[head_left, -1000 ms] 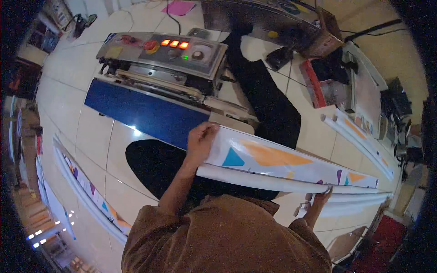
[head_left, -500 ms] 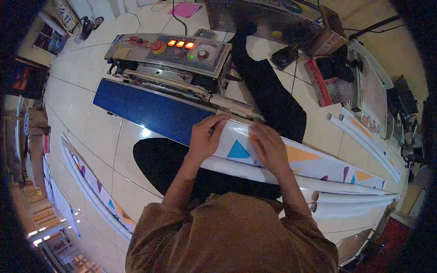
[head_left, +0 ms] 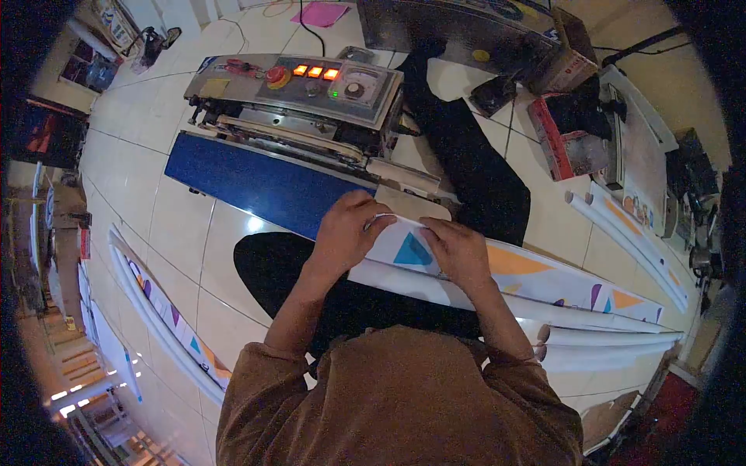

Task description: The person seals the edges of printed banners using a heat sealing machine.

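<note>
A long printed sheet with orange, teal and purple shapes lies across my lap and runs off to the right. Its upper left edge is pinched in my left hand, thumb and fingers together. My right hand grips the same edge a little further right, around a teal triangle. Just beyond my hands is the sealing machine, with three lit orange switches and a blue belt that ends beside my left hand. The sheet's lower side is a white roll.
White rolls lie on the floor at the right, more near my right elbow, and a printed roll at the left. Beyond the machine stand a large box and a red-edged box.
Both hands now pinch the sheet's upper edge, which is lifted slightly off the machine's end. The right hand's fingers, blurred before, have closed on it.
</note>
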`<state>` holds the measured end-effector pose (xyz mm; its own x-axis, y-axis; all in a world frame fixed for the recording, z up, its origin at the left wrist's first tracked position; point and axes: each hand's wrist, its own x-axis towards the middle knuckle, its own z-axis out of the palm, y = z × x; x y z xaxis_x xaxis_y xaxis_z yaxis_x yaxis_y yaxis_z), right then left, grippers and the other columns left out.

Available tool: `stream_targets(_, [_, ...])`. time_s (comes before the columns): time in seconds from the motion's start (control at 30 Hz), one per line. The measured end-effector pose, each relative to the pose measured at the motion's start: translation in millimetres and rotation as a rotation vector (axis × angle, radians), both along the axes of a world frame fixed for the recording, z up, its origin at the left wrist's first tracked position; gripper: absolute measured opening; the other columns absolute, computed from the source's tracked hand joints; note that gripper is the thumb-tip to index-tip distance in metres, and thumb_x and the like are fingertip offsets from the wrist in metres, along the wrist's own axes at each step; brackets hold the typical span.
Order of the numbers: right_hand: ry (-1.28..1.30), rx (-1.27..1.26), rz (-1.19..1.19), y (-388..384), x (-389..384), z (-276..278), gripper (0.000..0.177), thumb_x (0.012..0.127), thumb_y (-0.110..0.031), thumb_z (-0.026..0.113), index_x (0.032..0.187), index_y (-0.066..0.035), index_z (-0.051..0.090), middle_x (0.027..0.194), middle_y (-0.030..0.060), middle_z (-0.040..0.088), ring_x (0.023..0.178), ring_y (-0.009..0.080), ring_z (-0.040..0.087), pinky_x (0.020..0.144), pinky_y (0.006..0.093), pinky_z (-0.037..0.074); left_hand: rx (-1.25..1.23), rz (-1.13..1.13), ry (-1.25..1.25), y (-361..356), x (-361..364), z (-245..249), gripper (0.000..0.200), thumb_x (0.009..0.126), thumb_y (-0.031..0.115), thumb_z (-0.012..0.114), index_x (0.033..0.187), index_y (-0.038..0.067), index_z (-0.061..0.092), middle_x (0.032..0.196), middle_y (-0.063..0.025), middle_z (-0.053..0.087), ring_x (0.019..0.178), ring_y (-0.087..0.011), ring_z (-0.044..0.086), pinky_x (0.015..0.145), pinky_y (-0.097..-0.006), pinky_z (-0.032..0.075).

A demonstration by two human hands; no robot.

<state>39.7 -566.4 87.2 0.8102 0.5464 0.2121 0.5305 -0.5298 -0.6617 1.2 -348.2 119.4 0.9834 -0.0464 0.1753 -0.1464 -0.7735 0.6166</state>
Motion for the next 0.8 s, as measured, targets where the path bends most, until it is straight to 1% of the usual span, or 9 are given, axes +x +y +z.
stream_targets(0.13, [0.135,-0.054,-0.028,-17.1,3.0,5.5,0.019,0.087,-0.018,0.064,0.098,-0.003,0.069,0.096,0.0148,0.070,0.086,0.0293,0.069,0.077,0.0367,0.054,-0.149,0.057,-0.001,-3.4,0.5,-12.5,0.015,0.083,0.016,0.069,0.091,0.004,0.070,0.084,-0.0106,0.063,0.075,-0.0279,0.063,0.069,-0.0357,0.051])
stream_targets(0.23, [0.183,-0.092,-0.044,-41.0,5.9,1.4,0.019,0.087,-0.016,0.064,0.098,-0.002,0.069,0.096,0.0152,0.070,0.085,0.0296,0.068,0.077,0.0362,0.054,-0.296,0.144,0.071,-10.0,0.2,-26.3,0.014,0.085,0.016,0.068,0.092,0.003,0.070,0.084,-0.0121,0.066,0.073,-0.0236,0.065,0.069,-0.0317,0.051])
stream_targets(0.3, [0.198,-0.104,-0.058,-61.1,8.7,-5.3,0.019,0.087,-0.015,0.064,0.099,-0.001,0.068,0.096,0.0155,0.070,0.085,0.0297,0.068,0.077,0.0357,0.054,-0.427,0.298,0.204,-16.6,-0.9,-31.5,0.014,0.088,0.015,0.067,0.093,0.002,0.070,0.083,-0.0117,0.069,0.071,-0.0154,0.064,0.067,-0.0279,0.050])
stream_targets(0.33, [0.234,-0.105,-0.063,-71.8,10.3,-8.5,0.018,0.088,-0.015,0.064,0.099,-0.001,0.068,0.096,0.0159,0.070,0.085,0.0296,0.069,0.076,0.0351,0.054,-0.435,0.292,0.210,-18.4,0.5,-36.0,0.014,0.088,0.015,0.067,0.093,0.002,0.070,0.083,-0.0117,0.069,0.071,-0.0154,0.064,0.067,-0.0279,0.050])
stream_targets(0.4, [0.273,-0.119,-0.082,-94.5,11.2,-14.7,0.018,0.088,-0.014,0.064,0.099,0.000,0.068,0.095,0.0162,0.070,0.086,0.0295,0.069,0.076,0.0346,0.054,-0.517,0.362,0.194,-20.2,2.9,-50.3,0.015,0.089,0.014,0.066,0.094,0.000,0.069,0.080,-0.0094,0.069,0.070,-0.0091,0.059,0.065,-0.0262,0.048])
stream_targets(0.5, [0.352,-0.130,-0.110,-126.7,14.6,-24.8,0.017,0.088,-0.013,0.064,0.098,0.001,0.067,0.090,0.0166,0.070,0.083,0.0256,0.068,0.076,0.0329,0.054,-0.621,0.372,0.163,-25.0,9.1,-77.2,0.014,0.089,0.013,0.065,0.095,0.000,0.069,0.080,-0.0069,0.069,0.070,-0.0082,0.058,0.066,-0.0256,0.048])
stream_targets(0.6, [0.436,-0.189,-0.182,-153.4,19.9,-38.1,0.017,0.087,-0.011,0.065,0.097,0.002,0.067,0.085,0.0161,0.068,0.081,0.0206,0.067,0.076,0.0320,0.053,-0.583,0.367,0.113,-37.6,17.4,-78.2,0.015,0.089,0.014,0.066,0.095,0.000,0.069,0.081,-0.0076,0.070,0.071,-0.0080,0.058,0.067,-0.0252,0.048])
stream_targets(0.67, [0.424,-0.173,-0.239,-166.2,24.7,-46.1,0.020,0.085,-0.016,0.065,0.099,-0.001,0.067,0.090,0.0163,0.069,0.083,0.0300,0.068,0.077,0.0376,0.054,-0.568,0.360,0.134,-41.6,24.5,-78.8,0.016,0.089,0.014,0.066,0.096,0.000,0.069,0.081,-0.0075,0.070,0.072,-0.0078,0.058,0.067,-0.0250,0.048])
stream_targets(0.8, [0.275,-0.076,-0.271,-181.2,28.9,-54.2,0.020,0.083,-0.014,0.068,0.098,-0.001,0.067,0.091,0.0155,0.069,0.084,0.0295,0.068,0.077,0.0372,0.054,-0.619,0.333,0.113,-46.7,32.9,-77.4,0.018,0.089,0.016,0.067,0.097,0.000,0.069,0.080,-0.0066,0.069,0.071,-0.0078,0.058,0.066,-0.0247,0.048])
